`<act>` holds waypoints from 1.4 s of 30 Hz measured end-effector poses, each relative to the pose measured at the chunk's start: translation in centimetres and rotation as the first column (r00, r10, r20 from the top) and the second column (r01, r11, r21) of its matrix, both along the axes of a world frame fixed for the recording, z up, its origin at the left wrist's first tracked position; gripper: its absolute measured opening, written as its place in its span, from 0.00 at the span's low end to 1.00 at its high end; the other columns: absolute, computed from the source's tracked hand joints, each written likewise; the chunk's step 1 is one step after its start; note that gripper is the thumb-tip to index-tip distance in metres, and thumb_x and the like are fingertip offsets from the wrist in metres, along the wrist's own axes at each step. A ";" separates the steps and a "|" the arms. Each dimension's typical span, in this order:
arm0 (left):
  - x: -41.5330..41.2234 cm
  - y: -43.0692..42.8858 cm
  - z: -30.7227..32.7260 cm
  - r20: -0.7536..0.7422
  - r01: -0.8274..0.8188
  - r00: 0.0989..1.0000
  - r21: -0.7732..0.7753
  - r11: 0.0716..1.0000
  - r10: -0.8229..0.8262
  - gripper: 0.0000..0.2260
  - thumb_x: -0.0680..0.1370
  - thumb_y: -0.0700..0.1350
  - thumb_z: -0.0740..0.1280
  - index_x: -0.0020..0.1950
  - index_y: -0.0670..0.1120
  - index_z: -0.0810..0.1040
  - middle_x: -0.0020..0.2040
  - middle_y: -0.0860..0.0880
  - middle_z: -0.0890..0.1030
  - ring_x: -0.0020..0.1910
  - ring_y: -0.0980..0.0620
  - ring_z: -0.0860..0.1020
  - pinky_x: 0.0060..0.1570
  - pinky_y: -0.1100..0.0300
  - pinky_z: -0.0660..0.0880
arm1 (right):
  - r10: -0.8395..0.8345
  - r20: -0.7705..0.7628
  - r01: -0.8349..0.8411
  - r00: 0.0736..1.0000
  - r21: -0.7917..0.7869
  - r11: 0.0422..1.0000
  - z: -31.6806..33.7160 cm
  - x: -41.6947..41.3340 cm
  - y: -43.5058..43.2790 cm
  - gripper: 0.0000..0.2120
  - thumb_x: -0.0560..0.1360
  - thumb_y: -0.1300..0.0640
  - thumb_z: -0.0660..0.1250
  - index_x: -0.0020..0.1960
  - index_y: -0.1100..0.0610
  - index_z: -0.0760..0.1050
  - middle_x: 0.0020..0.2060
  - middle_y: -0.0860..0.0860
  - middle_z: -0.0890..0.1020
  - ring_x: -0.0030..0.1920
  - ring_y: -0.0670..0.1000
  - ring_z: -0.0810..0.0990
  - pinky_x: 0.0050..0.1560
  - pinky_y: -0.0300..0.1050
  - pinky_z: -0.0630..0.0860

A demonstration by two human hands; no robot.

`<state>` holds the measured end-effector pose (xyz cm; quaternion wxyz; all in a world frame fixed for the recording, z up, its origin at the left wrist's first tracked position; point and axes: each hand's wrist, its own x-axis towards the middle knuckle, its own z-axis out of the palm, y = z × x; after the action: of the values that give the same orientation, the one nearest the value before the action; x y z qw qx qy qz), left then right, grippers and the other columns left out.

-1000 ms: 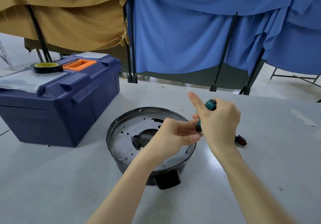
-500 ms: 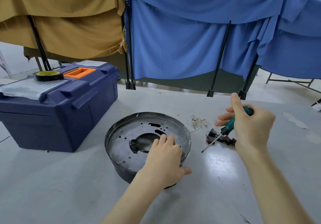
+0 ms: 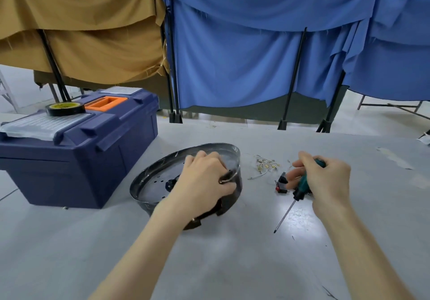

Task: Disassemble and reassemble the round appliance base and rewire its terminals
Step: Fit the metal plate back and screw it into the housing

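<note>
**Left hand tips the base, right hand holds the screwdriver**

The base (image 3: 151,184), round and dark with a holed metal plate inside, sits mid-worktop (image 3: 232,264), just right of the toolbox (image 3: 81,160). It is tilted, its right rim raised. The left hand (image 3: 204,178) grips that raised rim: the fingers (image 3: 197,157) curl over the edge into the base and the thumb presses the outer wall.

To the right, apart from the base, the right hand (image 3: 325,181) has its fingers closed round the teal handle of the screwdriver (image 3: 300,191). The shaft slants down and toward the person; whether the tip touches the worktop cannot be told.

Between the hands lie a small bunch of wires (image 3: 265,166) with yellow terminals and, nearer the right hand, a black-and-red switch (image 3: 281,183).

A roll of tape (image 3: 65,108) rests on the toolbox lid. Blue curtains (image 3: 244,55) and tan curtains (image 3: 81,32) hang behind.
</note>
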<state>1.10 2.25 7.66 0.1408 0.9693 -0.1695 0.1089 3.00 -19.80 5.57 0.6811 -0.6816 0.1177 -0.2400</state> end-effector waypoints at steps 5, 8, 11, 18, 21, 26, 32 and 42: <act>-0.6 1.5 2.8 -0.018 0.011 1.000 -0.486 0.874 -0.023 0.12 0.76 0.48 0.71 0.42 0.39 0.84 0.51 0.55 0.82 0.47 0.50 0.80 0.53 0.49 0.76 | 0.226 -0.192 -0.221 0.955 0.044 0.974 -1.1 0.6 0.3 0.10 0.77 0.63 0.65 0.42 0.71 0.76 0.24 0.60 0.79 0.18 0.56 0.71 0.26 0.44 0.76; -1.5 2.0 4.1 -0.064 -0.001 0.995 -0.793 0.609 -0.082 0.05 0.76 0.45 0.72 0.43 0.46 0.86 0.44 0.52 0.85 0.37 0.51 0.84 0.38 0.56 0.82 | 0.348 -0.279 -0.337 0.895 0.087 0.937 -1.6 0.6 1.2 0.13 0.78 0.59 0.68 0.46 0.71 0.77 0.29 0.62 0.82 0.21 0.55 0.66 0.27 0.47 0.79; -1.9 2.5 4.3 -0.100 -0.061 0.986 -0.961 0.270 -0.133 0.06 0.74 0.44 0.73 0.43 0.42 0.86 0.39 0.41 0.86 0.34 0.46 0.84 0.32 0.58 0.80 | 0.396 -0.290 -0.395 0.871 0.064 0.916 -1.5 0.4 2.1 0.18 0.75 0.50 0.71 0.49 0.67 0.79 0.37 0.65 0.81 0.17 0.48 0.63 0.29 0.48 0.81; -1.2 3.4 2.2 -0.215 -0.247 0.932 -0.966 -0.077 -0.293 0.13 0.69 0.51 0.73 0.44 0.43 0.86 0.43 0.43 0.86 0.38 0.47 0.84 0.36 0.59 0.80 | 0.483 -0.350 -0.524 0.803 -0.028 0.851 -0.7 0.3 1.8 0.14 0.75 0.54 0.73 0.56 0.61 0.79 0.35 0.62 0.75 0.18 0.49 0.61 0.26 0.44 0.79; -0.8 4.0 0.7 -0.251 -0.337 0.882 -0.928 -0.162 -0.398 0.12 0.71 0.53 0.71 0.49 0.48 0.87 0.48 0.47 0.86 0.44 0.49 0.84 0.41 0.58 0.80 | 0.402 -0.348 -0.487 0.847 -0.202 0.850 -0.8 0.2 0.8 0.04 0.75 0.65 0.68 0.49 0.63 0.80 0.19 0.49 0.73 0.16 0.50 0.60 0.29 0.48 0.76; 0.2 4.9 -1.8 -0.315 -0.457 0.825 -0.860 -0.226 -0.469 0.17 0.72 0.56 0.71 0.57 0.50 0.84 0.55 0.49 0.84 0.51 0.50 0.84 0.51 0.53 0.77 | 0.250 -0.427 -0.441 0.869 -0.442 0.781 -0.2 -0.3 -0.4 0.09 0.70 0.64 0.69 0.33 0.63 0.71 0.15 0.49 0.67 0.13 0.51 0.68 0.31 0.49 0.66; 0.8 5.3 -3.8 -0.391 -0.548 0.783 -0.801 -0.241 -0.483 0.16 0.71 0.52 0.72 0.54 0.46 0.86 0.55 0.47 0.84 0.48 0.49 0.84 0.45 0.56 0.81 | 0.188 -0.493 -0.461 0.850 -0.522 0.717 -0.4 -0.4 -0.9 0.14 0.69 0.65 0.68 0.34 0.60 0.63 0.16 0.48 0.62 0.17 0.54 0.75 0.24 0.35 0.54; 2.8 6.4 -4.8 -0.623 -0.597 0.754 -0.782 0.176 -0.209 0.39 0.68 0.76 0.57 0.59 0.45 0.79 0.51 0.43 0.84 0.47 0.43 0.83 0.52 0.48 0.78 | 0.203 -0.523 -0.527 0.827 -0.599 0.603 0.5 0.2 -1.6 0.16 0.66 0.68 0.65 0.29 0.58 0.59 0.17 0.52 0.62 0.16 0.52 0.64 0.31 0.46 0.61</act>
<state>3.87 8.62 2.82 0.7446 0.6453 0.1307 -0.1103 3.20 -21.36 6.11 0.3517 -0.9357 0.0057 0.0276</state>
